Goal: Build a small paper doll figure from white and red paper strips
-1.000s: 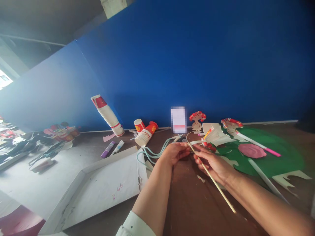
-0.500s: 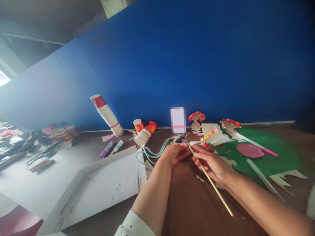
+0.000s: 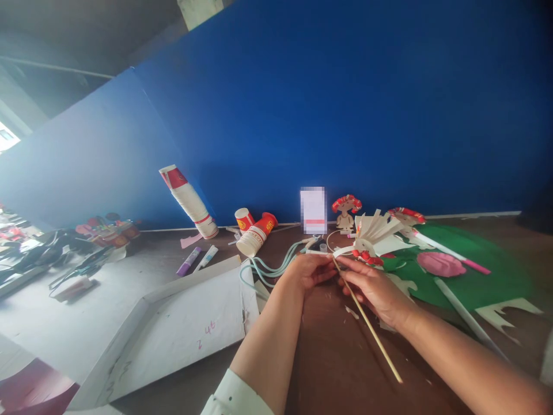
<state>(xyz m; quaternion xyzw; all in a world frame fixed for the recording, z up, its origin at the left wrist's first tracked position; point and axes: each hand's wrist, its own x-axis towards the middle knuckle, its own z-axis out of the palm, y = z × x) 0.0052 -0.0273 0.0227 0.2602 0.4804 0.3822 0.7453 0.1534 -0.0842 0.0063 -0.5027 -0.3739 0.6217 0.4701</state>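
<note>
My left hand (image 3: 307, 271) is closed, its fingertips meeting at the upper end of a thin wooden stick (image 3: 374, 324). My right hand (image 3: 380, 291) pinches that same stick just below its top, and the long free end slants down to the lower right. From the fingertips a white paper strip (image 3: 344, 251) runs to a cut paper cup (image 3: 375, 233), whose sides are fanned out in white strips. Red pieces (image 3: 366, 257) sit at the cup's base, above my right fingers. The fingers partly hide where strip and stick meet.
A shallow white box lid (image 3: 173, 340) lies left of my forearm. Beyond it are glue sticks (image 3: 189, 262), a leaning cup stack (image 3: 190, 202), tipped paper cups (image 3: 254, 235) and pale cables (image 3: 276, 266). Right are green paper (image 3: 479, 276), a pink paper piece (image 3: 440, 264) and a pink-ended stick (image 3: 453, 252).
The cut paper cup has turned, so its fanned strips now show instead of its printed side. The stick's lower end has swung slightly left. Both hands stay nearly in place.
</note>
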